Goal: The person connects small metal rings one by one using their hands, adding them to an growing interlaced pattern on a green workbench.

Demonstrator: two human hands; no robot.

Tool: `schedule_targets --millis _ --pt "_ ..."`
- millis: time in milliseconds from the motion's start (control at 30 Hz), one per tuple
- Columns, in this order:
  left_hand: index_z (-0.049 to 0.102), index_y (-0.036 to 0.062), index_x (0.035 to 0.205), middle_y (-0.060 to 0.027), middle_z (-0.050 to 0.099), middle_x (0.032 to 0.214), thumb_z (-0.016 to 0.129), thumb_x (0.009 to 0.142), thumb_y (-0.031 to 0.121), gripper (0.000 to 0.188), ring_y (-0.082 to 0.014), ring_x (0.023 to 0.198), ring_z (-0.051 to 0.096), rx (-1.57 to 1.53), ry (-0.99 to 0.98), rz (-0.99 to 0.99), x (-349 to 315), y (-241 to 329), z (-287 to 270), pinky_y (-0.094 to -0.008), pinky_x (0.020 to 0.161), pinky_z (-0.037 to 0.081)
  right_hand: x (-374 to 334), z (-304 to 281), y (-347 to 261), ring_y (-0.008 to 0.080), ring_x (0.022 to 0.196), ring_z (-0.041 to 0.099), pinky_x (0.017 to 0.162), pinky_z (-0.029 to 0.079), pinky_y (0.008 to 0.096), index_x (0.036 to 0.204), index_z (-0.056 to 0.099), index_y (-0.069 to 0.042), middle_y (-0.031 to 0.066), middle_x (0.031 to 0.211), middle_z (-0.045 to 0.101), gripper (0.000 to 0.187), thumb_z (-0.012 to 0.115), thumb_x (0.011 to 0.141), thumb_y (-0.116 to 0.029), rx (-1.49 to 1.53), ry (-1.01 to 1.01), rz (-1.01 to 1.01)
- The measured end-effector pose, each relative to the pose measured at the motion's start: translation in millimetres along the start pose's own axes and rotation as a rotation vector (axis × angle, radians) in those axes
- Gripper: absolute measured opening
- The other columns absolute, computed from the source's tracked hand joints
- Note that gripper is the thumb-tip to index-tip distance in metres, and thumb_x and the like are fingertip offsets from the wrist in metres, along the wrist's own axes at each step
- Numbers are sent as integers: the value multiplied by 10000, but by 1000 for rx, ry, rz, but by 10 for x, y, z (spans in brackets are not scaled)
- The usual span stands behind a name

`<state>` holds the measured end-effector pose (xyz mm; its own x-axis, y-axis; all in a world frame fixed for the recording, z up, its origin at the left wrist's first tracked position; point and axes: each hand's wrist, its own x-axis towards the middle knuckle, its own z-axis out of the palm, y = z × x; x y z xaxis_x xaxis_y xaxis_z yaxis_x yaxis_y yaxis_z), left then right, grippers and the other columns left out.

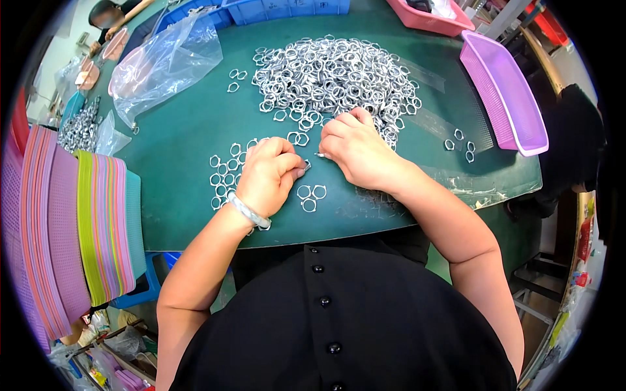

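Observation:
A large heap of thin silver metal rings with hexagon-like outlines (332,72) lies on the green table (189,221), just beyond my hands. My left hand (268,171), with a pale bangle at its wrist, pinches one metal ring (308,165) between thumb and fingertips. Close by on the right, my right hand (357,148) is closed at the heap's near edge, a small metal ring (319,155) edge-on at its fingertips. Loose rings (225,169) lie flat in rows left of my left hand, some hidden under it. Three more rings (309,205) sit together near the table's front edge.
Stacked colourful plastic baskets (104,221) stand at the left. A purple basket (505,91) rests at the right edge, with a few rings (470,156) beside it. A clear plastic bag (169,65) and blue bins (287,8) lie farther back. Another person (107,16) is at far left.

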<state>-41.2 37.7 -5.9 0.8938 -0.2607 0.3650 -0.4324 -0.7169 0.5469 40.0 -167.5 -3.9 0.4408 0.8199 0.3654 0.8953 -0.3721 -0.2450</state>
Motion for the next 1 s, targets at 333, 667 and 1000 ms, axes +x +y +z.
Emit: schedule_targets --millis 333,667,1000 --pt "682 73 787 -33 550 864 724 679 9 133 -244 844 546 49 -47 30 -5 12 -28 -369 796 404 -9 -62 -31 220 957 514 947 323 432 815 667 -93 24 903 577 42 643 792 -119 79 -41 22" --pt "673 69 876 -59 594 896 686 746 16 141 -266 870 567 99 35 -18 47 -63 -114 -371 806 418 176 -47 47 220 950 516 945 336 445 751 683 -128 26 849 560 30 658 751 -144 -48 -32 -17" --pt "666 41 899 -84 593 898 695 734 9 170 -281 874 568 68 12 -30 -55 49 -95 -382 801 436 15 -91 -83 243 950 517 974 330 478 742 662 -128 29 836 548 27 646 724 -115 -77 -165 -70"
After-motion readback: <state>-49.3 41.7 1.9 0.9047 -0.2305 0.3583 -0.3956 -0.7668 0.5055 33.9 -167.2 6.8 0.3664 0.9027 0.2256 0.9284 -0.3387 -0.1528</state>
